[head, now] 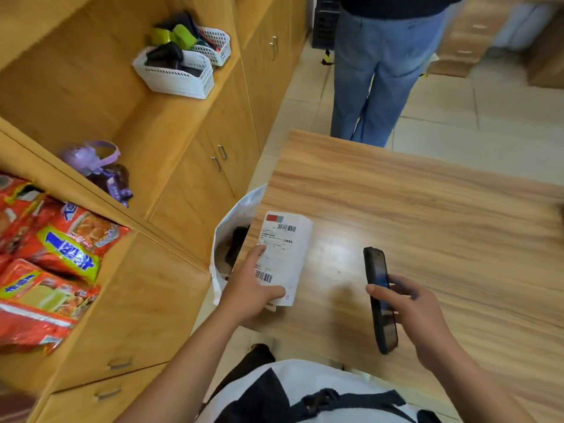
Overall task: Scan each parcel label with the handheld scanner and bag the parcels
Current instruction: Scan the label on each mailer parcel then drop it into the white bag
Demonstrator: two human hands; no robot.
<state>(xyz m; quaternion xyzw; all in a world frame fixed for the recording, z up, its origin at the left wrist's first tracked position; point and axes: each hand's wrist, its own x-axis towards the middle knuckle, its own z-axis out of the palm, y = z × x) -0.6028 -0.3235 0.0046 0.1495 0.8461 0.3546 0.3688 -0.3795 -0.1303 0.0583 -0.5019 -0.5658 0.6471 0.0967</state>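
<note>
We have the parcel (302, 239) at the left edge of the table (427, 209), with its label (282, 250) facing up. Our left hand (250, 297) grips it by the near end: the thumb lies across the bottom of the label, the forefinger is stretched along its left side, and the other fingers are under the parcel, out of sight. Our right hand (418, 312) is closed around the scanner (376, 267), thumb on its face, and holds it over the table, to the right of the parcel and apart from it. Its far end points away from us and not at the label, so we judge that scanning is the step in hand.

To do it well, we should turn the scanner's head toward one barcode only. The upper barcode (287, 228) is free. The lower barcode (263, 276) sits just beside our thumb and forefinger, so the upper one is the safer aim. The parcel should lie flat, because the table shines and a tilted label may glare. The white bag (220, 233) stands open just beside the table's left edge, so a short move to the left may be enough for bagging.

We cannot tell what the scanner's screen shows, as it is blurred and seen at a slant. The dark things in the bag and the label's small print are also unclear. The table's right side is cut off, so other parcels may be hidden.
</note>
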